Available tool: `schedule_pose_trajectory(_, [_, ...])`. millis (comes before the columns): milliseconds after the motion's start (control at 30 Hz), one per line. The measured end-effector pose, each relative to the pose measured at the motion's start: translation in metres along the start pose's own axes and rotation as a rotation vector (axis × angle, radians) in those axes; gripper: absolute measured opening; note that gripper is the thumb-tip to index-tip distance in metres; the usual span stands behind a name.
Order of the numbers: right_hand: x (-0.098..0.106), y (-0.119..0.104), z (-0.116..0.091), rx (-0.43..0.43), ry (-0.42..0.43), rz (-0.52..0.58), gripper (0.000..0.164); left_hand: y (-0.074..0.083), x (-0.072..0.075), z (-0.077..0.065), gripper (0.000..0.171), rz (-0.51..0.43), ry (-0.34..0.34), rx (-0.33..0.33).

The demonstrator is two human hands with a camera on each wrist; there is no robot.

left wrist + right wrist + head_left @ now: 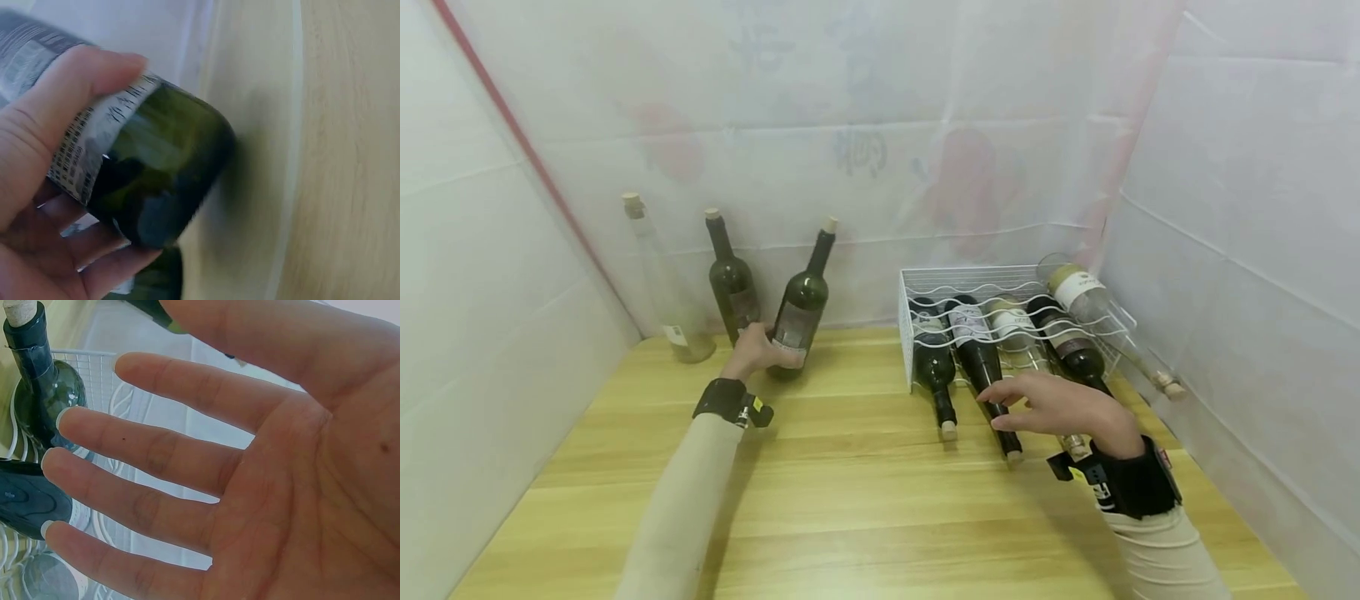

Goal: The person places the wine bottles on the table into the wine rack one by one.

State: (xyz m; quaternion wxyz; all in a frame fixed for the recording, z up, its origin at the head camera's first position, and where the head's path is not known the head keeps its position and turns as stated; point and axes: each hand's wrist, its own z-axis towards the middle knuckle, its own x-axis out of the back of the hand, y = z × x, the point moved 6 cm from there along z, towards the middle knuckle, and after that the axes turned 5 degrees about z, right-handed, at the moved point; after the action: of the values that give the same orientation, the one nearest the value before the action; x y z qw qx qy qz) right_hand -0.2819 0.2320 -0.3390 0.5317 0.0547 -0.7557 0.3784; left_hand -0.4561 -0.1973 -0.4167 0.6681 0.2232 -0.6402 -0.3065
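My left hand grips a dark green wine bottle low on its body. That bottle leans with its corked neck to the right. In the left wrist view the thumb lies across the label of the wine bottle, and the fingers curl round its underside. Another green wine bottle stands just left of it. My right hand hovers over the bottle necks at the front of a white wire rack. Its fingers are spread and hold nothing in the right wrist view.
A clear corked bottle stands at the far left. Several bottles lie in the rack, necks forward, among them a dark bottle. On top, a clear bottle slants toward the right wall. White sheeting encloses the wooden table.
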Motion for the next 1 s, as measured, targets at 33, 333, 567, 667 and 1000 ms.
schedule_pose_trajectory(33, [0.0, 0.0, 0.0, 0.0, -0.003, 0.006, 0.051, 0.001, 0.002, -0.002, 0.057, 0.03, -0.008, -0.01])
schedule_pose_trajectory(333, [0.0, 0.001, -0.001, 0.031, -0.009, -0.012, 0.052, 0.013, 0.009, -0.028, 0.065, 0.172, -0.064, -0.105])
schedule_pose_trajectory(567, [0.0, 0.0, -0.001, 0.036, -0.012, -0.013, 0.053, 0.019, 0.012, -0.056, 0.075, 0.226, -0.171, -0.103])
schedule_pose_trajectory(667, [0.0, 0.001, -0.001, 0.025, -0.017, -0.007, 0.053, 0.023, 0.012, -0.066, 0.078, 0.246, -0.208, -0.087])
schedule_pose_trajectory(1000, [-0.003, 0.002, 0.0, -0.018, -0.031, 0.005, 0.05, 0.033, 0.012, -0.09, 0.075, 0.405, -0.175, -0.136])
